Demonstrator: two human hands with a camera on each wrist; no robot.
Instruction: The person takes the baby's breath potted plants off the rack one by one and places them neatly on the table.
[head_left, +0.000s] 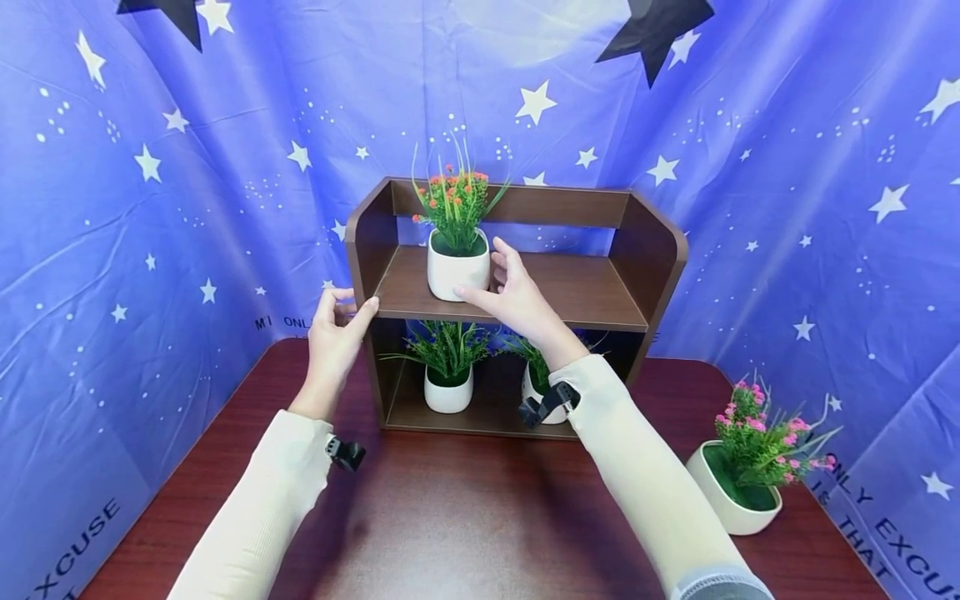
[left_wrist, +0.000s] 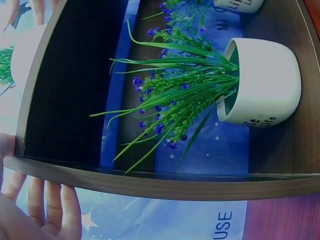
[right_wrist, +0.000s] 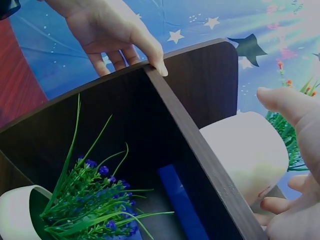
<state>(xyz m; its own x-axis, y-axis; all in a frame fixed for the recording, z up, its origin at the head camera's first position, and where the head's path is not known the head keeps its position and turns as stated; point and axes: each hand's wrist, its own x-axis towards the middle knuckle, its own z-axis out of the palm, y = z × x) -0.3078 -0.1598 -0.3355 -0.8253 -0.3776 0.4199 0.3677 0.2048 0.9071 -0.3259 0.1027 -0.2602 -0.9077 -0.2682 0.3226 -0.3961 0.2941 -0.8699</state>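
A dark brown two-tier shelf (head_left: 555, 283) stands on the table. My left hand (head_left: 335, 346) holds its left side panel, thumb on the front edge and fingers on the outer face, as the left wrist view also shows. On the upper tier, toward the left, sits a white pot (head_left: 459, 267) with orange flowers. My right hand (head_left: 521, 296) is at this pot's right side, thumb across its lower front and fingers spread beside it; whether they touch is unclear. Below stand two white pots with purple-flowered grass, the left pot (head_left: 448, 392) and a right pot (head_left: 534, 383) partly behind my right wrist.
A white pot (head_left: 738, 508) with pink flowers stands on the red-brown table (head_left: 442, 517) at the right. Blue star-printed cloth (head_left: 247, 208) hangs behind and on both sides. Each wrist carries a small black camera.
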